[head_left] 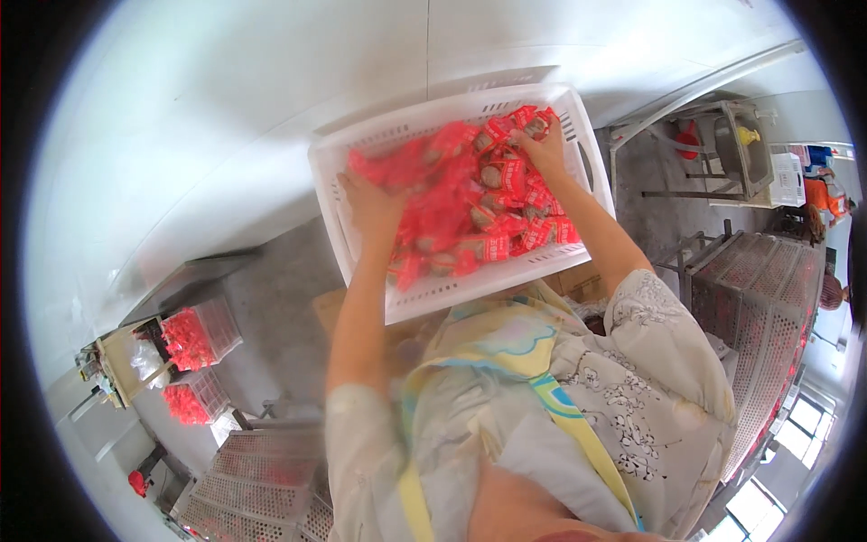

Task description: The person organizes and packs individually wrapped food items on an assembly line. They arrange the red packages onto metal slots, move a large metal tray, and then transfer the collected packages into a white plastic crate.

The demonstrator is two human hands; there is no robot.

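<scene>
A white plastic basket [357,264] with slotted walls is in front of my body, tilted in the view. Many small red-and-clear wrapped packets [506,176] fill it, with brownish contents showing through some wrappers. My left hand [372,203] reaches in at the left side against the packets, its fingers smeared by motion. Red packets beside it are blurred too. At the far right corner, my right hand [542,152] has its thumb and fingers closed around a red packet [539,121].
A pale wall rises beyond the basket. Crates of red packets [191,341] stand at left. Perforated metal tables [754,280] flank me on the right and lower left [248,474]. A metal sink [742,154] and people in the distance [826,194] are at far right.
</scene>
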